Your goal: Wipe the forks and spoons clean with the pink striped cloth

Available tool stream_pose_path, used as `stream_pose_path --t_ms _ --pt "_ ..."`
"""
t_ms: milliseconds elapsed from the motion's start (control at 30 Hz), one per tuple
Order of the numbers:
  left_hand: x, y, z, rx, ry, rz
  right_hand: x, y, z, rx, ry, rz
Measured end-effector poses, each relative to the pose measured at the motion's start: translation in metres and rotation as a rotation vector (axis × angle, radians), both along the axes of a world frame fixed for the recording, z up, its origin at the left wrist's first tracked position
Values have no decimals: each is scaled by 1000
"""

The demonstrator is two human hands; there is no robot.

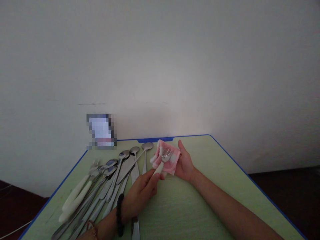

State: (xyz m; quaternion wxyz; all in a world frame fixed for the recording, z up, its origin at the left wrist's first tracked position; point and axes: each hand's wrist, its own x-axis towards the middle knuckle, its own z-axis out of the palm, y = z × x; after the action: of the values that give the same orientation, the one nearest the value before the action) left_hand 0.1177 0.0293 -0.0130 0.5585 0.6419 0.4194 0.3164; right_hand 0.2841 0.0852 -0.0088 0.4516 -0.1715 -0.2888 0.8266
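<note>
My left hand (141, 193) is closed round the white handle of a small metal fork (163, 159), whose tines point away from me. The tines rest on a pink-and-white cloth (167, 156). That cloth lies in my right hand (184, 163), which cups it from beneath with the thumb raised at the far side. Both hands sit over the middle of a pale green table (212, 180) with a blue edge. A dark bead bracelet circles my left wrist.
Several spoons, knives and forks (117, 176) lie fanned out on the table's left half, some with white handles (76, 196). A blurred-out object (101, 130) stands at the table's far left corner against a plain white wall. Dark floor shows on both sides.
</note>
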Motion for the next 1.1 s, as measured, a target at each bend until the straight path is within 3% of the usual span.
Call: stream_pose_path --t_ms 333,567,700,900,1100 --pt "1 4 -9 -10 -16 122 6 10 -13 -25 -44 -97" --pt "1 0 2 260 359 40 -3 4 -19 143 -266 -96" --pt "2 -3 7 295 542 -4 -6 4 -21 271 -439 -175" --pt "2 -1 6 293 504 12 -8 5 -23 344 -562 -315" --pt "1 1 5 248 374 41 -13 6 -27 193 -448 -369"
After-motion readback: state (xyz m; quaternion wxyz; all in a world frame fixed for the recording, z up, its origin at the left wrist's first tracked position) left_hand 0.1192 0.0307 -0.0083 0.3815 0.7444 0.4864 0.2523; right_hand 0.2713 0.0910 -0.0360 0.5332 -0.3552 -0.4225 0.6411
